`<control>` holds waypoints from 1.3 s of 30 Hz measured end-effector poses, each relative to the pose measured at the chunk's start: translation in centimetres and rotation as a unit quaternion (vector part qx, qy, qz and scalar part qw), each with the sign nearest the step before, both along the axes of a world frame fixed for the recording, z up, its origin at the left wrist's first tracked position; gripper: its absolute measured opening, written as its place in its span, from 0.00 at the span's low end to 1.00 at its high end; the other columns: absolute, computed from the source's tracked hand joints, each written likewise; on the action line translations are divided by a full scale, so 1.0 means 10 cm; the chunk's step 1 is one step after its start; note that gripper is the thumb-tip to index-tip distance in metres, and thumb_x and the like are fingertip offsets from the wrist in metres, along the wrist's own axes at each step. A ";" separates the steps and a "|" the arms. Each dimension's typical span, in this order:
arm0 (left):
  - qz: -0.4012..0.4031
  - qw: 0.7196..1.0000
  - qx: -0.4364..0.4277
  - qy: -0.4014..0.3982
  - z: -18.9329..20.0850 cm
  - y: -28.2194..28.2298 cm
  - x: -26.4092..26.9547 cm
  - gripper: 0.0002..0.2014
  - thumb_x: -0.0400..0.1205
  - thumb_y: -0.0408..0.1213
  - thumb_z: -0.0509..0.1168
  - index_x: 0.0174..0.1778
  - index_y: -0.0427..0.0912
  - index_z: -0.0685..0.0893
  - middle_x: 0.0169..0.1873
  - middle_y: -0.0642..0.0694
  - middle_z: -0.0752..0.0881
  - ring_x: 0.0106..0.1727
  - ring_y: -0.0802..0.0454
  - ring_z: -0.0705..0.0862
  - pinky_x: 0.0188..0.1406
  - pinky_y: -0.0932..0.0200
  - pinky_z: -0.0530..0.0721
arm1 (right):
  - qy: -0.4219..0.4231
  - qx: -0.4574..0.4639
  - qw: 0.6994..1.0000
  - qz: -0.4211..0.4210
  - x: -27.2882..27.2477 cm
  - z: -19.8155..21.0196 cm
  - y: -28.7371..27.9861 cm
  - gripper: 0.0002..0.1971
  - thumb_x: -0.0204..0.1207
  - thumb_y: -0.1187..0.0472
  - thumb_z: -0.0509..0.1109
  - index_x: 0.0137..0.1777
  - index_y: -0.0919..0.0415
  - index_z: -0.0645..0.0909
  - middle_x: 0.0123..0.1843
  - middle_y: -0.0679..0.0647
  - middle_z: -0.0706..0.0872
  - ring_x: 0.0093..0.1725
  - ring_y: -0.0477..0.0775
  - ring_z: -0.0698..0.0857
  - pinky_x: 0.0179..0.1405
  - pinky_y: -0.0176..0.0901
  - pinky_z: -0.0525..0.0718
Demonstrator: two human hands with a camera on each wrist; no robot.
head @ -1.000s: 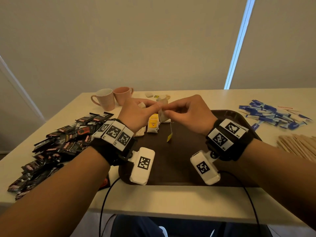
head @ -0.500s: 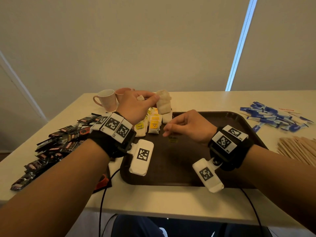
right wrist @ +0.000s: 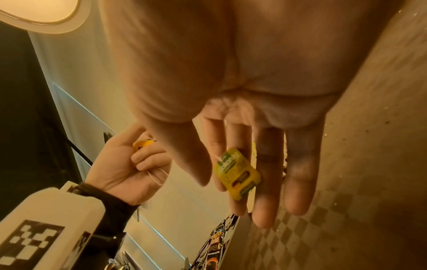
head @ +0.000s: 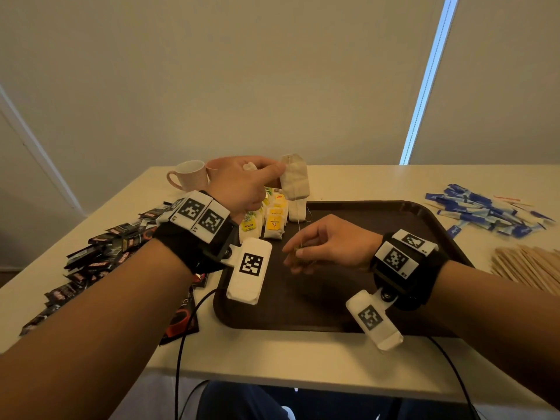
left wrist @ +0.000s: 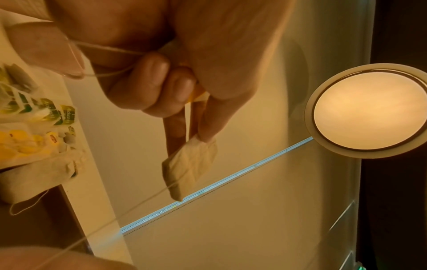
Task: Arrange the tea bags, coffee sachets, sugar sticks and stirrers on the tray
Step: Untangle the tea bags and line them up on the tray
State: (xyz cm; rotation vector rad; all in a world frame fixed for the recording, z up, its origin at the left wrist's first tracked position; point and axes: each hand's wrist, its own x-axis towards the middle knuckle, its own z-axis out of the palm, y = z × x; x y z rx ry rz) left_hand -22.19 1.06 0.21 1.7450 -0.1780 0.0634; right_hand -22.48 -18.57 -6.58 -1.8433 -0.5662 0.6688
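Note:
My left hand (head: 280,172) pinches a pale tea bag (head: 294,178) by its top and holds it up over the far left corner of the brown tray (head: 378,213). In the left wrist view that tea bag (left wrist: 189,169) hangs from thumb and forefinger, and a yellow tag (left wrist: 196,95) sits inside the curled fingers. My right hand (head: 298,253) is lower, over the tray's middle, pinching the bag's yellow-green tag (right wrist: 238,173); the string runs taut between both hands. A row of tea bags (head: 274,221) stands on the tray's far left.
Black coffee sachets (head: 100,256) are heaped on the table to the left. Blue sugar sticks (head: 485,210) and wooden stirrers (head: 533,265) lie to the right. Two cups (head: 188,174) stand at the back left.
The hands were together at the tea bag. My right hand has drawn the tag down and toward me, stretching the string, while my left hand has lifted the bag.

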 end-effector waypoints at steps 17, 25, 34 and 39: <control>-0.072 0.996 0.016 0.052 -0.19 0.04 -0.23 0.07 0.85 0.35 0.66 0.44 0.41 0.89 0.40 0.34 0.84 0.17 0.58 0.65 0.16 0.66 0.59 | -0.067 0.081 0.971 -0.216 0.23 0.27 0.07 0.06 0.81 0.68 0.71 0.52 0.70 0.88 0.44 0.64 0.92 0.40 0.54 0.92 0.34 0.38 0.89; -0.047 0.993 0.056 0.090 -0.46 0.01 -0.18 0.07 0.84 0.36 0.68 0.49 0.37 0.89 0.36 0.35 0.84 0.17 0.57 0.67 0.15 0.66 0.62 | -0.130 0.082 0.970 -0.190 0.24 0.36 0.13 0.07 0.79 0.67 0.74 0.55 0.61 0.87 0.37 0.48 0.92 0.40 0.44 0.91 0.37 0.41 0.90; -0.023 0.993 0.050 0.100 -0.51 0.01 -0.16 0.10 0.84 0.37 0.68 0.52 0.32 0.88 0.30 0.40 0.82 0.18 0.56 0.67 0.15 0.66 0.62 | -0.134 0.111 0.968 -0.181 0.13 0.47 0.13 0.04 0.78 0.67 0.74 0.50 0.67 0.89 0.32 0.58 0.87 0.26 0.49 0.79 0.23 0.34 0.76; -0.009 0.995 0.025 0.099 -0.52 0.01 -0.15 0.08 0.84 0.34 0.68 0.52 0.33 0.88 0.30 0.43 0.84 0.16 0.58 0.66 0.13 0.67 0.61 | -0.182 0.049 0.977 -0.101 0.09 0.50 0.03 0.09 0.77 0.68 0.75 0.56 0.69 0.88 0.33 0.55 0.90 0.29 0.47 0.86 0.30 0.36 0.84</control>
